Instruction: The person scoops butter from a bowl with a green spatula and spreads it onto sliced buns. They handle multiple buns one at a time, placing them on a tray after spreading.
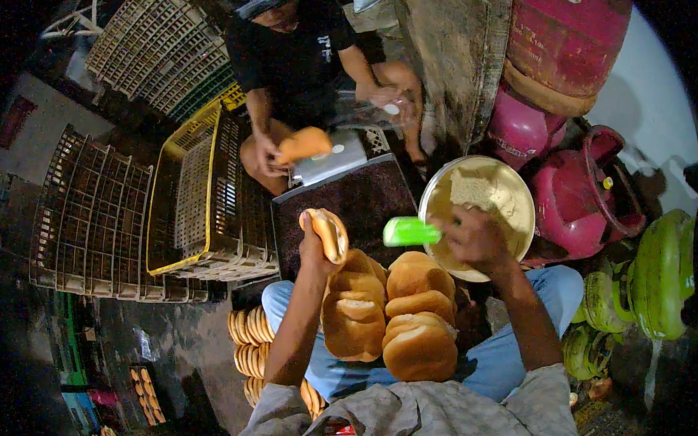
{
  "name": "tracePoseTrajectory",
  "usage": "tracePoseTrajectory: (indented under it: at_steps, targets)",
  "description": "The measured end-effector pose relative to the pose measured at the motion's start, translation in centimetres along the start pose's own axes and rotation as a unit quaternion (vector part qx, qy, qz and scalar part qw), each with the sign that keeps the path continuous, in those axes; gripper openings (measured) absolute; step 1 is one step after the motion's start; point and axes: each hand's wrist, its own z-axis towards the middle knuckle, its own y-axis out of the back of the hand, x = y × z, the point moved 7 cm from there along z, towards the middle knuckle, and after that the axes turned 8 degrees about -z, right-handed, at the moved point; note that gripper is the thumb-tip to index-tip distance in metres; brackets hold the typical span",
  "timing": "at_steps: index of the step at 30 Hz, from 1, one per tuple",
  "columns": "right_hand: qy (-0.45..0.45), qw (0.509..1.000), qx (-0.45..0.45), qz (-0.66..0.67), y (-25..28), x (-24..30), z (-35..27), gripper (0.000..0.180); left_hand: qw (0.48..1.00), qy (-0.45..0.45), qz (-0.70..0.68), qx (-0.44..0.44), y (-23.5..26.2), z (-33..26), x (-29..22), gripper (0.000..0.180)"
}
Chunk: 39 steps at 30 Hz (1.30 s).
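My left hand [313, 244] is closed around a split bread roll [333, 236], whose pale cut side shows. In my right hand [477, 238] is a bright green spatula [407, 231], smeared by motion, with its flat end pointing left. That hand is over the near left part of a round tub [528, 226] that holds a pale cream spread [478, 194]. Between my knees stand two rows of browned bread rolls [420, 347], just below both hands. Part of the tub is hidden behind my right hand and forearm.
Opposite me a person holds a bread roll [305, 145] and a clear plastic bag [377, 102] by a metal box [332, 161]. Plastic crates [210, 188] stand left. Pink gas cylinders [572, 200] and green ones [662, 271] stand right. More rolls [249, 327] lie beside my left leg.
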Motion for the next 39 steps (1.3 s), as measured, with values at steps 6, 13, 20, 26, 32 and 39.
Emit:
tracePoseTrajectory:
  at_steps: [6,13,20,26,32,39]
  targets:
    - [-0.177,0.979,-0.027,0.101,0.0,-8.7,-0.9,0.041,0.970,-0.153,0.143,0.120,2.0,8.4,-2.8,0.041]
    - [-0.201,0.971,-0.010,0.127,-2.3,-11.1,-1.9,0.038,0.327,-0.193,0.883,0.276,-1.3,11.2,8.1,0.049]
    - [-0.211,0.971,0.037,0.105,-5.1,-12.5,-3.0,0.032,0.346,0.129,0.875,0.313,-6.1,17.6,9.9,0.059]
    - [-0.214,0.955,0.182,0.097,-11.5,-13.6,-4.1,0.024,0.655,-0.086,0.653,0.370,-9.9,7.3,7.5,0.070]
    - [-0.239,0.923,0.300,0.007,-21.0,-13.7,-6.4,0.023,0.594,-0.287,0.653,0.373,-8.2,-14.8,-0.7,0.085]
    - [0.062,0.949,0.294,-0.092,-31.5,-9.7,-5.9,0.020,0.360,-0.312,0.791,0.384,0.1,-22.9,3.9,0.086]
